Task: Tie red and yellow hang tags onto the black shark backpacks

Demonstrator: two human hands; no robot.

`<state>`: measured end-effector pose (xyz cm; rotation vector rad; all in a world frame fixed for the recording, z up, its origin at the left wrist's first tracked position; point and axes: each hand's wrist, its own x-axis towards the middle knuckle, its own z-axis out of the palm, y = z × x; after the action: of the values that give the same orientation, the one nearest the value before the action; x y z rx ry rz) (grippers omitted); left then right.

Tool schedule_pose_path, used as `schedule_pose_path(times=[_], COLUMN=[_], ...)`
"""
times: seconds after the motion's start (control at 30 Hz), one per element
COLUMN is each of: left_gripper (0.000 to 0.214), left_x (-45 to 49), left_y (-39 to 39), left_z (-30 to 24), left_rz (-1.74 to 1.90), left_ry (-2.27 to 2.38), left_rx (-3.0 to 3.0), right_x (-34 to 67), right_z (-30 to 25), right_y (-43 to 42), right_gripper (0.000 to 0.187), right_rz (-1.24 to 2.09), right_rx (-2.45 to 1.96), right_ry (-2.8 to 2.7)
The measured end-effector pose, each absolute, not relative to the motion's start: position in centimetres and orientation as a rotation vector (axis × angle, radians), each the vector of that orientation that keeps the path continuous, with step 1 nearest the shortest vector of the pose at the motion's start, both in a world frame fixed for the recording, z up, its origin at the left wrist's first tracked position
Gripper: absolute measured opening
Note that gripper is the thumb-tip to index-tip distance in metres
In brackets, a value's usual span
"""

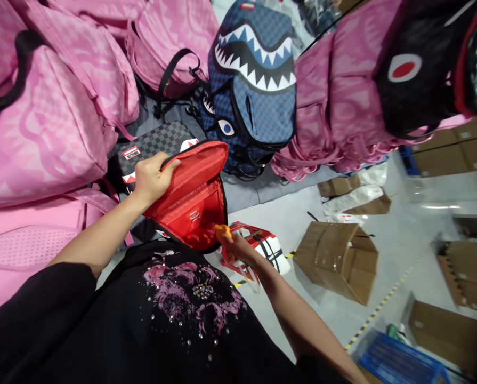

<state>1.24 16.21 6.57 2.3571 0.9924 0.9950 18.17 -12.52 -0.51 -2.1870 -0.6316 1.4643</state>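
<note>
1. Centre frame, left hand clamps the flap edge of the open backpack, holding it back so the red lining gapes wide.
2. Right hand, just below that opening, pinches a small orange item; it's too blurred to identify.
3. Pink backpacks are heaped at upper left, blue shark backpack is propped at upper centre, and cardboard box sits lower right.

Around you, pink backpacks pile up on the left; on your right the grey floor carries cardboard boxes, a striped tape line and a blue crate.
</note>
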Motion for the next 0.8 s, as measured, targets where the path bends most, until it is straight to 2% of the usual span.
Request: schedule_pose_path(times=[0.1,0.27,0.47,0.63,0.8], left_gripper=[0.050,0.051,0.051,0.046,0.048], left_x=[2.0,2.4,2.5,3.1,3.4], left_y=[15.5,15.3,16.5,16.7,16.4], left_z=[6.9,7.0,7.4,7.4,7.3], left_rz=[0.913,0.871,1.004,1.051,0.988], left_ry=[0.886,0.764,0.761,0.636,0.580], left_rx=[2.412,2.477,2.551,2.590,2.611], right_x=[16.6,12.0,9.5,10.2,11.5], right_z=[-3.6,-7.4,-8.0,-8.2,-6.6], right_y=[-9.6,-3.9,-5.4,-5.8,-5.7], right_gripper=[0.042,0.061,0.068,0.064,0.058], right_rz=[1.633,1.667,1.758,1.778,1.837], right_rx=[-1.956,-1.493,-1.118,-1.122,-1.373], right_ry=[-0.318,-0.075,-0.008,-0.028,-0.240])
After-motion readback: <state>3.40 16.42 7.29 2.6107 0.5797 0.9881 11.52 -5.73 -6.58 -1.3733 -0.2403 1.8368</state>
